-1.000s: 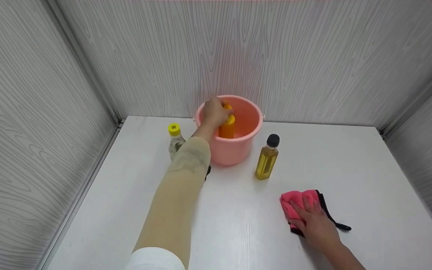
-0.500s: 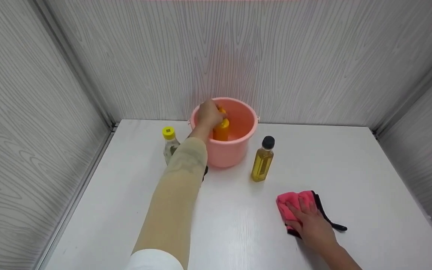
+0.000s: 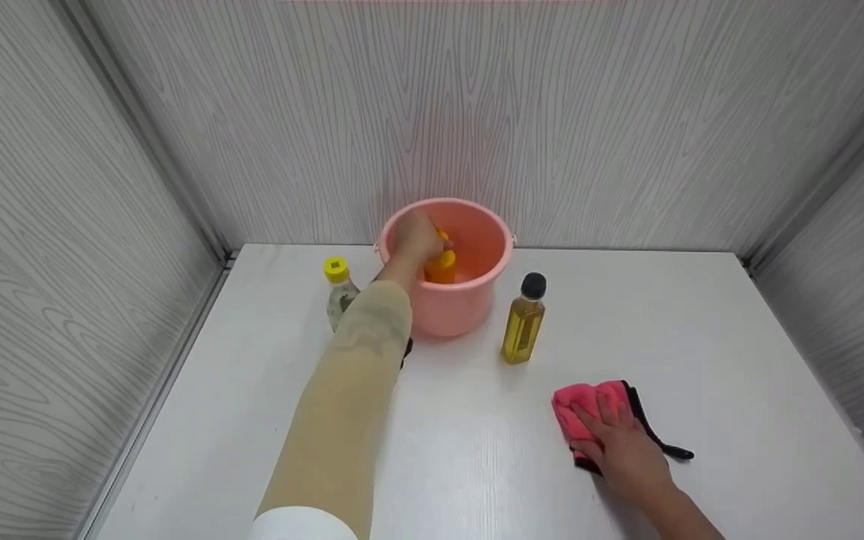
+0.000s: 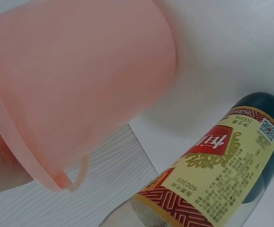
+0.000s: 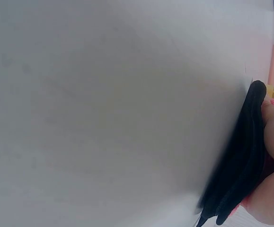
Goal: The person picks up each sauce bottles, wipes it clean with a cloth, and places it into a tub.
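Observation:
A pink bucket (image 3: 451, 311) stands near the back wall. My left hand (image 3: 415, 234) reaches over its rim and grips an orange bottle (image 3: 441, 270) by its upper part; the bottle's lower end is hidden inside the bucket. In the left wrist view, part of that hand shows behind the bucket's rim (image 4: 21, 142). My right hand (image 3: 631, 459) lies on a folded pink cloth (image 3: 573, 397) with black edging, fingers extended and spread over it. The right wrist view catches the cloth's black edge (image 5: 243, 156) under the hand.
Left of the bucket is a clear bottle with a yellow cap (image 3: 336, 270), partly behind my forearm; a labelled bottle (image 4: 222, 165) fills the left wrist view's lower right. An oil bottle with black cap (image 3: 523, 326) stands right of the bucket. Walls (image 3: 447, 112) enclose the white table.
My left hand has sunk deeper into the bucket, lowering the orange bottle with it. The right hand stays on the cloth. The whole view has shifted slightly.

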`<state>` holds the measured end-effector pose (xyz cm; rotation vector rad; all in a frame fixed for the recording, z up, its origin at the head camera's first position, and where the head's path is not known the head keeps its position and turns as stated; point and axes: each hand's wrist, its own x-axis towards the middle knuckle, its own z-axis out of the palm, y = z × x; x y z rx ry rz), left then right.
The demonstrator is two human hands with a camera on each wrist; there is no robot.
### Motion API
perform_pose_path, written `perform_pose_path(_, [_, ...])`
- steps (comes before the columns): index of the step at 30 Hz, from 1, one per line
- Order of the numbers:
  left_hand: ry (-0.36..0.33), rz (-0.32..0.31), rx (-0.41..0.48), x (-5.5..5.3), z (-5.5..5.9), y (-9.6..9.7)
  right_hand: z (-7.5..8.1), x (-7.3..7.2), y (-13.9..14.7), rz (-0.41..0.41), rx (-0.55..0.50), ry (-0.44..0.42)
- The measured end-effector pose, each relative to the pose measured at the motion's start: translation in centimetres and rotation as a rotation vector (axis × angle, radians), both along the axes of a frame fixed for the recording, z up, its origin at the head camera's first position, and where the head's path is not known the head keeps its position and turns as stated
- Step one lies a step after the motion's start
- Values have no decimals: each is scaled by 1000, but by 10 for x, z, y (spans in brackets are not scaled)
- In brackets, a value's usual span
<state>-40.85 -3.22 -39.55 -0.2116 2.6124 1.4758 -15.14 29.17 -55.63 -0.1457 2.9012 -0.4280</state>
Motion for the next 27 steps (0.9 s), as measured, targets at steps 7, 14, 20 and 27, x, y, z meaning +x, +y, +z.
perform_pose_path(7, [34, -19, -3, 16, 24, -11, 1, -1, 0, 30, 30, 1])
perform_pose_path(14, [123, -53, 96, 50, 55, -24, 0, 1, 2, 62, 24, 57])
perform_pose_path(20, [287, -159, 164, 78, 74, -39, -3, 1, 6, 52, 5, 37])
perform_pose_path(27, [430, -158, 181, 92, 83, -75, -1, -7, 7, 55, 15, 21])
